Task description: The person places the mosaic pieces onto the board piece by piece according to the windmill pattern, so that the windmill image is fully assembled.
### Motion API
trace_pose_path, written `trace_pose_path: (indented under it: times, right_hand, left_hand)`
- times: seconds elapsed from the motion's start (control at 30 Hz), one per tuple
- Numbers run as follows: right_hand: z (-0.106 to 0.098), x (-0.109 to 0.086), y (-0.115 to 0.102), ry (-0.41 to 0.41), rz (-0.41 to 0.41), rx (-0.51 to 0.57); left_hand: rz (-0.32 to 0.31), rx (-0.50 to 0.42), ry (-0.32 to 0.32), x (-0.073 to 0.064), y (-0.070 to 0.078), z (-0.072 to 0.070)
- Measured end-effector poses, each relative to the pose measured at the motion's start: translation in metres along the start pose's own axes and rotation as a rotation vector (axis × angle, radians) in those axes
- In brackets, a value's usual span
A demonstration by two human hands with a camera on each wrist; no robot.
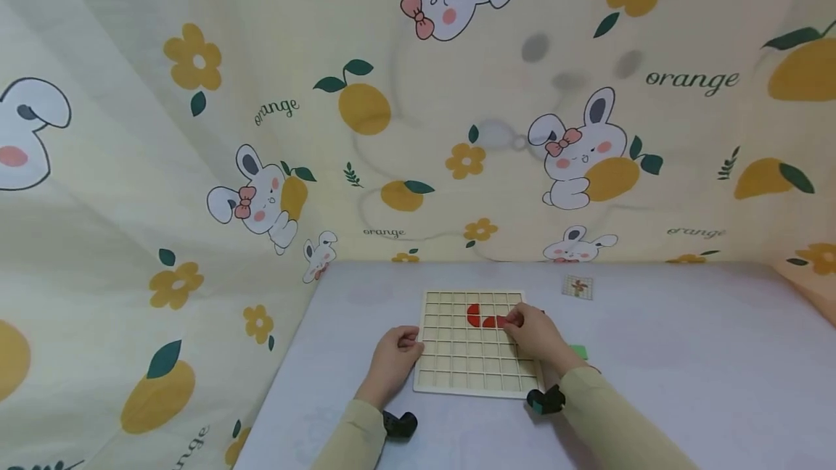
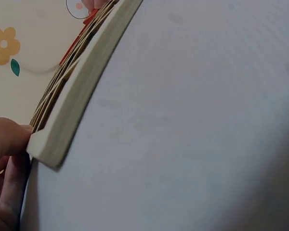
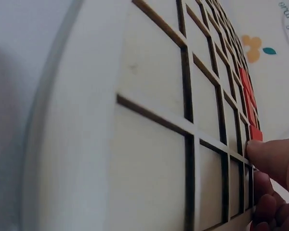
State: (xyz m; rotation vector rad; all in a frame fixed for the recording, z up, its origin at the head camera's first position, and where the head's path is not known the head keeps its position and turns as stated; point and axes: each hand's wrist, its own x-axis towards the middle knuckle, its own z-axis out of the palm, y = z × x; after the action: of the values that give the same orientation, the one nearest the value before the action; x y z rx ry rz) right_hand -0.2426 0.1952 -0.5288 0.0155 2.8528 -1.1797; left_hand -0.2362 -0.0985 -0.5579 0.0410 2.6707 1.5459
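Note:
A square wooden grid board (image 1: 466,365) lies on the table, its raised strips dividing it into small cells. Several red pieces (image 1: 473,315) with curved edges sit in cells in its upper part. My left hand (image 1: 394,357) holds the board's left edge, the thumb and fingers at the rim (image 2: 62,130) in the left wrist view. At the upper right of the board, my right hand (image 1: 535,332) pinches a red piece (image 3: 256,134); in the right wrist view the thumb (image 3: 269,154) touches it. The hand hides part of this piece and the cells below it.
Behind the board's right side lies a small card (image 1: 578,286) with a pinwheel-like picture. A green piece (image 1: 578,352) shows partly behind my right wrist. The white table (image 1: 705,383) meets a patterned cloth (image 1: 444,201) at the back and left.

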Motion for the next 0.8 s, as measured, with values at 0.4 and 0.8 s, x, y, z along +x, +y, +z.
trace_pose_path:
  times: [0.4, 0.8]
  right_hand:
    - [0.0046, 0.0089, 0.0029, -0.016, -0.048, -0.084]
    - [0.0058, 0.0082, 0.0049, -0.019, -0.052, -0.09]
  left_hand:
    - [-0.002, 0.004, -0.019, 0.0013, 0.0019, -0.0045]
    - [0.0, -0.011, -0.039, 0.0031, 0.0001, -0.0039]
